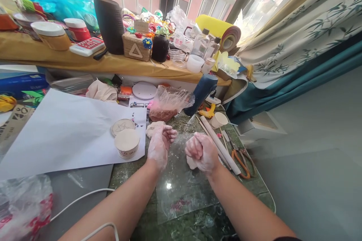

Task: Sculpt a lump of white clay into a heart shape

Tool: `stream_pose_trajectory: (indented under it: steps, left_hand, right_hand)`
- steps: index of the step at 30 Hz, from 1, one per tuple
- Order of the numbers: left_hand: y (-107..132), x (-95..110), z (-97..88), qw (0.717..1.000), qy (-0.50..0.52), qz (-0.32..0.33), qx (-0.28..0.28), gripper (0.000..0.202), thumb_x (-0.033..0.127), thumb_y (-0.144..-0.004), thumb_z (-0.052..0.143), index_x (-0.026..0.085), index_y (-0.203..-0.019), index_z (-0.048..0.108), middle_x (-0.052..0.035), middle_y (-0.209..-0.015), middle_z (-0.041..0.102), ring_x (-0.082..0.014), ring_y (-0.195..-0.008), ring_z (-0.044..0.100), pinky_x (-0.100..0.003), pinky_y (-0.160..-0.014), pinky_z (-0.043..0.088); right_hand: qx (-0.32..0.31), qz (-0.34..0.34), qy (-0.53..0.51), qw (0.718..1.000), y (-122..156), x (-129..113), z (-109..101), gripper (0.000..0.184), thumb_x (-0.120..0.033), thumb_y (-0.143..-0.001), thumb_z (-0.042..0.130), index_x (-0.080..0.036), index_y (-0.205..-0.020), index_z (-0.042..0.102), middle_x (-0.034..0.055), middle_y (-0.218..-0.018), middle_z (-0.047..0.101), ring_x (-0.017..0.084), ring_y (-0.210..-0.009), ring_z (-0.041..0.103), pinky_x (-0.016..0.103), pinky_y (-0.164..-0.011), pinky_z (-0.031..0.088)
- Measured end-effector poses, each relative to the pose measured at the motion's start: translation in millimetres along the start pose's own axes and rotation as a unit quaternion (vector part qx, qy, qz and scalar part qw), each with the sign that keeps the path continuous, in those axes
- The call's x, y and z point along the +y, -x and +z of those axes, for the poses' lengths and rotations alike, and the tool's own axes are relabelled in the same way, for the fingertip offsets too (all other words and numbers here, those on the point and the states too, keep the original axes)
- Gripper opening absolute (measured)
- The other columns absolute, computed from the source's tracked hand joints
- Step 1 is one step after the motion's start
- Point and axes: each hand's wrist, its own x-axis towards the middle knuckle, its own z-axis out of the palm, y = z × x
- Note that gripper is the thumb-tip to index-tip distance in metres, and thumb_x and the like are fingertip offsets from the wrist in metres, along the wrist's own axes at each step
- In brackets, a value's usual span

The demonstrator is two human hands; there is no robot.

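Dusted with white powder, my left hand (161, 146) is held with its fingers loosely bent, and I see nothing in it. It is beside a lump of white dough-like clay (154, 128), partly hidden behind it. My right hand (202, 152) is closed in a fist over a smaller piece of white clay (191, 163), which sticks out below the fingers. Under that hand lies a clear sheet (181, 192) with powder and a reddish smear. Left of my hands, a paper cup (127, 145) and a round disc with a star (122, 126) rest on white paper (76, 128).
Right of my right hand lie a white roller (219, 145), orange-handled scissors (240, 163) and a paper cup (219, 120). Behind are a bag of reddish material (166, 107), a yellow glue gun (207, 112) and a dark blue cylinder (201, 94). Jars and bottles crowd the sill (93, 64).
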Motion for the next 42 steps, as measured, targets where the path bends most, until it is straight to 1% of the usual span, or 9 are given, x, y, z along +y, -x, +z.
stream_pose_trajectory:
  steps: [7, 13, 17, 20, 24, 31, 35, 38, 42]
  left_hand:
    - [2, 1, 0.4, 1.000, 0.008, -0.006, -0.002, 0.032, 0.048, -0.086, 0.070, 0.018, -0.080, 0.061, -0.0030, -0.069, 0.068, -0.0128, -0.060, 0.059, -0.023, -0.059, 0.042]
    - [4, 4, 1.8, 1.000, 0.009, -0.003, 0.000, 0.029, 0.045, -0.089, 0.067, 0.017, -0.081, 0.062, -0.0034, -0.070, 0.068, -0.0121, -0.059, 0.059, -0.022, -0.059, 0.042]
    - [3, 1, 2.0, 1.000, 0.013, -0.006, 0.003, 0.028, 0.042, -0.090, 0.065, 0.017, -0.080, 0.062, -0.0033, -0.069, 0.067, -0.0116, -0.058, 0.058, -0.022, -0.057, 0.041]
    - [1, 0, 1.8, 1.000, 0.014, -0.006, 0.008, 0.026, 0.040, -0.090, 0.066, 0.017, -0.079, 0.062, -0.0029, -0.067, 0.067, -0.0117, -0.057, 0.058, -0.022, -0.057, 0.041]
    - [0, 0, 1.0, 1.000, 0.015, -0.006, 0.012, 0.027, 0.041, -0.090, 0.066, 0.017, -0.079, 0.062, -0.0031, -0.067, 0.067, -0.0122, -0.057, 0.058, -0.022, -0.057, 0.041]
    - [1, 0, 0.6, 1.000, 0.018, -0.008, 0.011, 0.028, 0.043, -0.090, 0.067, 0.017, -0.080, 0.062, -0.0029, -0.068, 0.067, -0.0120, -0.058, 0.058, -0.022, -0.058, 0.041]
    - [1, 1, 0.3, 1.000, 0.016, -0.014, 0.009, 0.029, 0.045, -0.089, 0.067, 0.017, -0.081, 0.062, -0.0025, -0.069, 0.066, -0.0120, -0.059, 0.059, -0.022, -0.058, 0.042]
    - [1, 2, 0.5, 1.000, 0.017, -0.020, 0.008, 0.029, 0.045, -0.090, 0.067, 0.017, -0.082, 0.061, -0.0023, -0.070, 0.066, -0.0116, -0.059, 0.058, -0.021, -0.057, 0.041]
    - [1, 2, 1.6, 0.999, 0.023, -0.027, 0.010, 0.029, 0.044, -0.088, 0.070, 0.018, -0.082, 0.059, -0.0017, -0.071, 0.066, -0.0111, -0.059, 0.058, -0.020, -0.057, 0.041]
  right_hand:
    - [-0.045, 0.021, -0.003, 0.999, 3, 4, 0, 0.063, -0.046, -0.084, 0.073, -0.023, -0.035, 0.042, -0.0060, -0.031, 0.032, 0.007, -0.032, 0.027, 0.025, -0.039, 0.023]
    - [-0.026, 0.015, -0.025, 0.999, 2, -5, -5, 0.061, -0.043, -0.086, 0.069, -0.023, -0.036, 0.041, -0.0063, -0.031, 0.030, 0.007, -0.033, 0.024, 0.025, -0.039, 0.021]
    - [0.030, -0.003, -0.019, 0.999, -5, -16, -18, 0.061, -0.046, -0.088, 0.066, -0.023, -0.039, 0.038, -0.0064, -0.033, 0.032, 0.007, -0.036, 0.025, 0.024, -0.041, 0.024]
    - [0.019, 0.033, 0.007, 0.999, -12, -14, -24, 0.057, -0.042, -0.083, 0.074, -0.022, -0.039, 0.042, -0.0067, -0.032, 0.034, 0.006, -0.032, 0.023, 0.024, -0.038, 0.018]
    - [0.016, 0.026, 0.011, 0.999, -15, -6, -22, 0.060, -0.046, -0.086, 0.070, -0.023, -0.039, 0.040, -0.0069, -0.033, 0.034, 0.006, -0.033, 0.024, 0.024, -0.039, 0.020]
    - [0.012, 0.021, -0.006, 1.000, -5, -6, -13, 0.061, -0.046, -0.085, 0.071, -0.023, -0.038, 0.040, -0.0065, -0.033, 0.033, 0.007, -0.034, 0.025, 0.025, -0.040, 0.022]
    - [0.020, 0.034, -0.024, 0.999, 9, -16, -23, 0.059, -0.045, -0.085, 0.073, -0.023, -0.040, 0.041, -0.0070, -0.034, 0.032, 0.007, -0.034, 0.023, 0.025, -0.038, 0.021]
    - [0.050, -0.002, -0.052, 0.997, 17, -22, -36, 0.066, -0.053, -0.092, 0.062, -0.024, -0.041, 0.031, -0.0071, -0.035, 0.027, 0.008, -0.036, 0.019, 0.025, -0.040, 0.022]
    - [-0.011, 0.062, 0.019, 0.998, 17, -16, -41, 0.064, -0.049, -0.086, 0.071, -0.024, -0.038, 0.037, -0.0072, -0.031, 0.028, 0.007, -0.031, 0.019, 0.025, -0.037, 0.015]
